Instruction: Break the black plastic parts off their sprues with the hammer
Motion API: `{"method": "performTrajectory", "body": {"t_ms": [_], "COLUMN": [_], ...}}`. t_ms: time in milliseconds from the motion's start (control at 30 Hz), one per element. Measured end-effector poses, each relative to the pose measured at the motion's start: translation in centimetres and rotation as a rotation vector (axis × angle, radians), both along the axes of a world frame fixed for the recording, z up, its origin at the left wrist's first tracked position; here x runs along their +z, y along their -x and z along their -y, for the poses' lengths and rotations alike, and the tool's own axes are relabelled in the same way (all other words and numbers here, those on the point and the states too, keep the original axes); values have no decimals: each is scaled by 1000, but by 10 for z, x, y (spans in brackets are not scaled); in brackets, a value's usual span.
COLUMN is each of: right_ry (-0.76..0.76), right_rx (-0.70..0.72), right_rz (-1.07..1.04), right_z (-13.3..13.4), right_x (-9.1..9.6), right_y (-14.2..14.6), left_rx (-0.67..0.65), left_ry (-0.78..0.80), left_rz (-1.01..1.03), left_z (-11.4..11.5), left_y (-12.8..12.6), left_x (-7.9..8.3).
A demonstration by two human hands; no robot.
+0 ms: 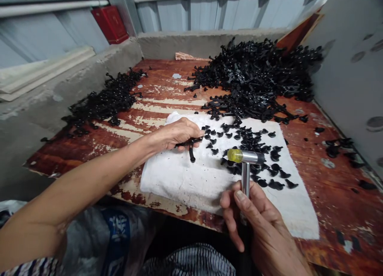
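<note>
My right hand grips a small mallet by its handle, near the front of the white cloth. The mallet has a metal neck, a yellow face on the left end and a dark face on the other. Over the cloth's left part, my left hand is closed on a black branched part; one arm of it hangs below the fingers. Just right of that hand, several small black knob-like pieces are scattered on the cloth. Fingers hide part of what the left hand holds.
A big heap of black parts covers the back right of the worn red-brown table. Along the left edge lies a smaller pile. A red box stands by the metal wall; a grey panel borders the right side.
</note>
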State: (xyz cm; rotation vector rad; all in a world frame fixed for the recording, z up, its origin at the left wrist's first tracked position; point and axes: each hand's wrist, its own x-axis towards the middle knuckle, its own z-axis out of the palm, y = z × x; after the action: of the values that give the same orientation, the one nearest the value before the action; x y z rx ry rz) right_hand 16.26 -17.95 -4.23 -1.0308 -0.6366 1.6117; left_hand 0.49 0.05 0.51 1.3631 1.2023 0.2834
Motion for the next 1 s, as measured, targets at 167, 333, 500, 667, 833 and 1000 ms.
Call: {"method": "performTrajectory", "body": {"t_ms": [167, 333, 500, 667, 833, 1000], "right_ry": [17, 12, 15, 12, 6, -18], "right_rx": [14, 21, 18, -1, 1, -19], "right_rz": [-3, 6, 9, -11, -10, -16], "right_z": [0, 1, 0, -1, 0, -1], "right_x": [-3, -4, -2, -1, -3, -1], "right_y": [0, -1, -1, 0, 0, 1], "left_rx": [2, 0, -12, -22, -40, -60], "left_ry": [8, 3, -1, -21, -100, -102], "left_rz": [17, 10, 23, -7, -63, -78], "left_z": [0, -1, -2, 0, 1, -1], "left_y": [1, 2, 2, 0, -2, -1], "left_x": [1, -3, -6, -4, -2, -4]}}
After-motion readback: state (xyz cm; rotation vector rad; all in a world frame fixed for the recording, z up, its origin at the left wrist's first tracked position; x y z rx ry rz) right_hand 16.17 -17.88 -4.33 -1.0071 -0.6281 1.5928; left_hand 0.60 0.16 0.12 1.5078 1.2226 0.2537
